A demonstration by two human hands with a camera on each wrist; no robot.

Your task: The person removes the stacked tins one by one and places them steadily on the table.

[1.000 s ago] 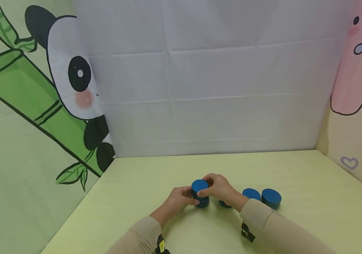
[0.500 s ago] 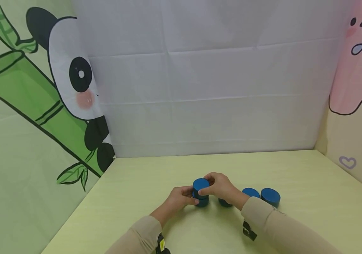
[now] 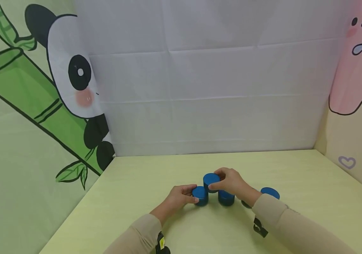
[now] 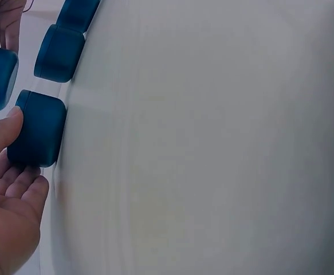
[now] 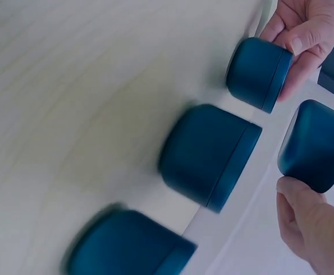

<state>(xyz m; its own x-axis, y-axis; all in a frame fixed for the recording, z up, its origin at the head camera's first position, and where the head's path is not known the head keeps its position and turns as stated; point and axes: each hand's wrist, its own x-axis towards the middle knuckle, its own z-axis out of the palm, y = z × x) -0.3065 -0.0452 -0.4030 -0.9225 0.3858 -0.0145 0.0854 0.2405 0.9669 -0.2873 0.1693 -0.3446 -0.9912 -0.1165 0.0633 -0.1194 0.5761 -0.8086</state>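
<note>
My left hand (image 3: 181, 194) grips a blue round lidded tin (image 3: 200, 197) on the table, thumb on the near side and fingers on the far side. Held between thumb and fingers of my right hand (image 3: 233, 183) is another blue tin (image 3: 211, 182), raised off the table just right of the left one. Below it to the right stands a blue tin (image 3: 226, 199), touched by neither hand. In the right wrist view, the raised tin (image 5: 314, 146) shows its curved side and bottom edge, apart from the left hand's tin (image 5: 257, 73).
Farther right on the table (image 3: 155, 169) are two more blue tins, one (image 3: 246, 204) mostly hidden behind my right wrist and one (image 3: 270, 193) partly covered by the sleeve. A white cloth (image 3: 206, 88) hangs along the table's back edge, with printed cloths at both sides.
The right hand's tin has come off the top of the left tin and moved right and slightly up. My left hand has stayed nearly in place. The right forearm now covers more of the right-hand tins.
</note>
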